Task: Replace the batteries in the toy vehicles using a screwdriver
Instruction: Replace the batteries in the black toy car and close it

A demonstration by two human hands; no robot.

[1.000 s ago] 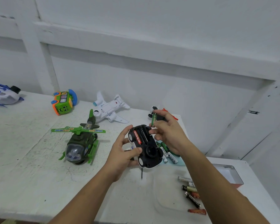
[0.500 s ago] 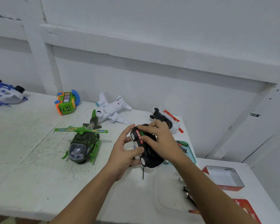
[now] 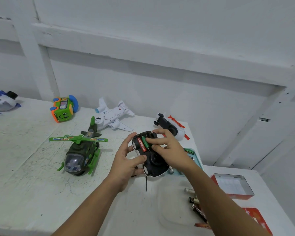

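Battery fitting on the black toy car is half done. The left grip is clenched around the side of the car and holds it upside down just above the worktop, with the open battery bay facing up. One second ago the right grip carried a green battery upright above the car. Now this cell lies in the bay, touching the red battery beside it, and the right grip pinches it with a fingertip and the thumb, pressing it down.

I judge that the new cell is going into its seat but is maybe not fully clicked in, so the polarity and the spring contact need a check. The bay cover is not visible to me.

A thin dark screwdriver shaft sticks out below the car; I cannot tell if the left grip holds it too.

More cells wait in the teal tray to the right, and other batteries lie nearer to the person. The green helicopter and the white plane stand well apart, untouched.
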